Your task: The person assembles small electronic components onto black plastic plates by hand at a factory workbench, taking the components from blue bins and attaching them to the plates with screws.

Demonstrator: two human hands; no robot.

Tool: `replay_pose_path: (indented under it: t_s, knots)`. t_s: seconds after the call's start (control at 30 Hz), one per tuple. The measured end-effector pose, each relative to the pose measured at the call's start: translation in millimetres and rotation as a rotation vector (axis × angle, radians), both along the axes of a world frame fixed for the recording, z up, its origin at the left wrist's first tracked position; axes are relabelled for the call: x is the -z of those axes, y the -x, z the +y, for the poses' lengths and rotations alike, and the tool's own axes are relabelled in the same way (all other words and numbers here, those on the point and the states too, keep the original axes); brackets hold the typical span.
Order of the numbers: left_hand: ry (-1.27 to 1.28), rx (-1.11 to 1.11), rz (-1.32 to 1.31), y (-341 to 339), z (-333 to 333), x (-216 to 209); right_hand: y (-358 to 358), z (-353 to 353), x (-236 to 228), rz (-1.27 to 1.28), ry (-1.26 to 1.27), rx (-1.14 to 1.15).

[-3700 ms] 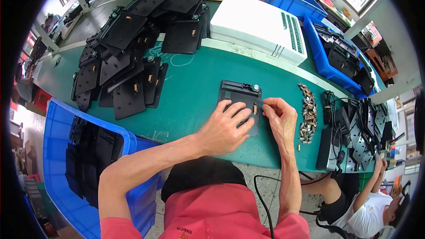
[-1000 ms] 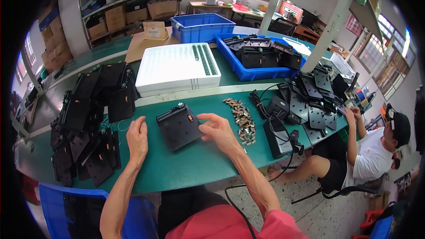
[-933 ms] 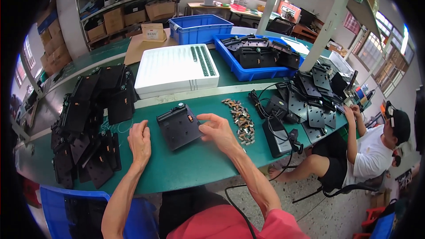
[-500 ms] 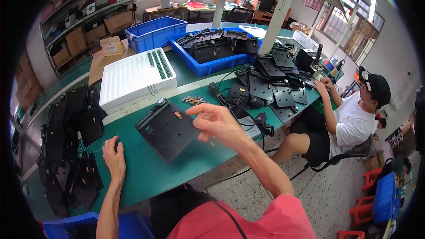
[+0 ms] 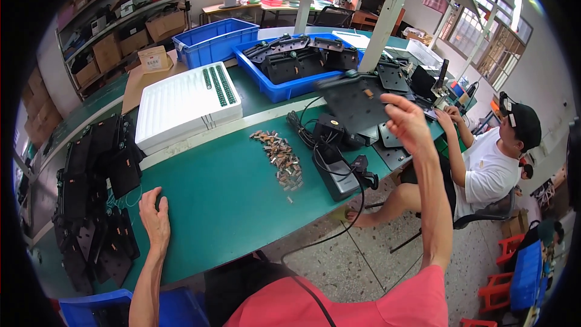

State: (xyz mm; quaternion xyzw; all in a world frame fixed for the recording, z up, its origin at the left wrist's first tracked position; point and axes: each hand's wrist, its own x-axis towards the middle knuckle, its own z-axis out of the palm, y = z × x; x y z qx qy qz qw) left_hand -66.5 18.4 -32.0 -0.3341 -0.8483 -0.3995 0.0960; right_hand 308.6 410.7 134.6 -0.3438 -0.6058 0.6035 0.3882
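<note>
My right hand pinches the edge of a black flat plate, blurred by motion, with a small copper-coloured piece on its face. It is held up over the pile of similar black plates on the right, hiding part of it. At the left of the green table, my left hand rests with its fingers apart and nothing in it. Beside that hand lies another stack of black plates. A heap of small metallic and copper-coloured pieces is spread on the table between my hands.
A white ridged tray with rows of small green parts stands behind the table's middle. Behind it are blue bins. A black box with cables lies near the front edge. A co-worker sits on the right.
My right hand has carried the black plate from the table's middle to the right and slightly farther away, uncovering the heap of small pieces. My left hand stays in place.
</note>
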Motion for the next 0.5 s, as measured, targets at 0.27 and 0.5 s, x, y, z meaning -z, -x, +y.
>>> replay_pose_path:
  t_s: [0.27,0.5]
  knots:
    - [0.015,0.008,-0.010,-5,1,-7,-34,110,24,-0.044,-0.022,0.184]
    - [0.025,0.023,0.009,-8,1,-10,-21,145,58,-0.093,0.042,0.222]
